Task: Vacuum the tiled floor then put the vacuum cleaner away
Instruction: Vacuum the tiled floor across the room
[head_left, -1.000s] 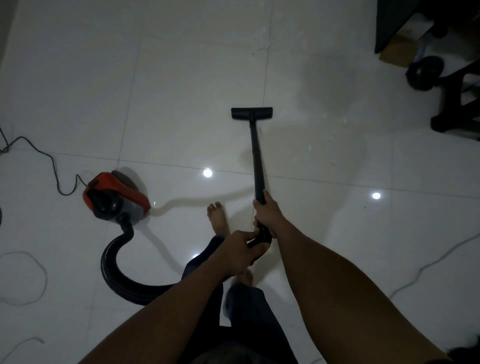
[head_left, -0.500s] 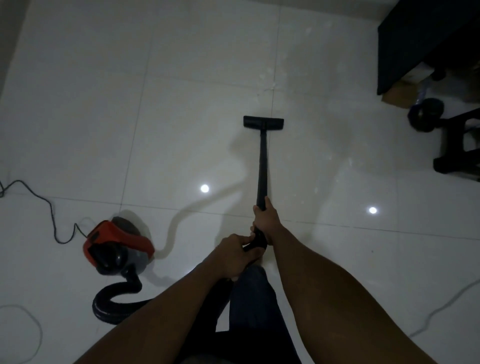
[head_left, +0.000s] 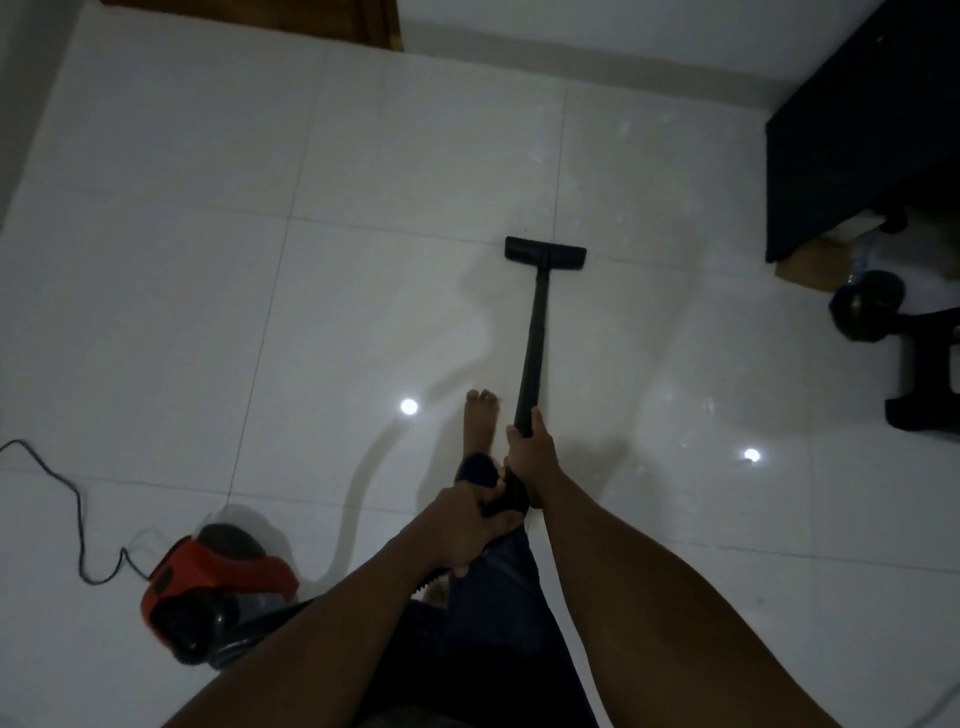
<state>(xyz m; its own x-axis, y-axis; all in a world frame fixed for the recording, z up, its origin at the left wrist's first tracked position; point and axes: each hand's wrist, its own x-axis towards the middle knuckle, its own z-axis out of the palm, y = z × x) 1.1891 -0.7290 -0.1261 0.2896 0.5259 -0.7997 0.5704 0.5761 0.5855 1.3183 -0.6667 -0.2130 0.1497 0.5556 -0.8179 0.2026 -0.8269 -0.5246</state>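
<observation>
1. Reaching up from the bottom of the frame are two bare forearms, one from the lower left and one from the lower right, with dark trouser legs between them.
2. The left hand (head_left: 464, 525) is closed around the black handle end of the vacuum, just below frame centre; its fingers wrap the grip fully.
3. The right hand (head_left: 531, 451) sits just above it, clenched on the black wand (head_left: 534, 343), thumb laid along the tube.
4. One bare foot (head_left: 480, 421) is plain just left of the right hand, toes pointing up the frame; a second foot is only a dim patch below the left hand.
5. The vacuum cleaner body (head_left: 213, 592), a single red and dark grey canister, lies on the floor at lower left, beside the left forearm. Its hose is mostly hidden by the arm.
6. One dark power cord (head_left: 78, 509) snakes from the left edge to the canister.
7. Two bright round light reflections show on the tiled floor (head_left: 208, 286): one left of the foot, one at mid right.
8. The wand runs up from the hands, tilted slightly right, to one flat black floor head (head_left: 545, 252) resting on the tiles just above frame centre.
9. At the right edge stand a black frame with a round dark weight (head_left: 866, 305) beside it.
10. At upper right is one dark piece of furniture (head_left: 852, 135) with a cardboard-coloured item under its lower edge.
11. A brown door (head_left: 291, 18) meets the floor at the top left.
</observation>
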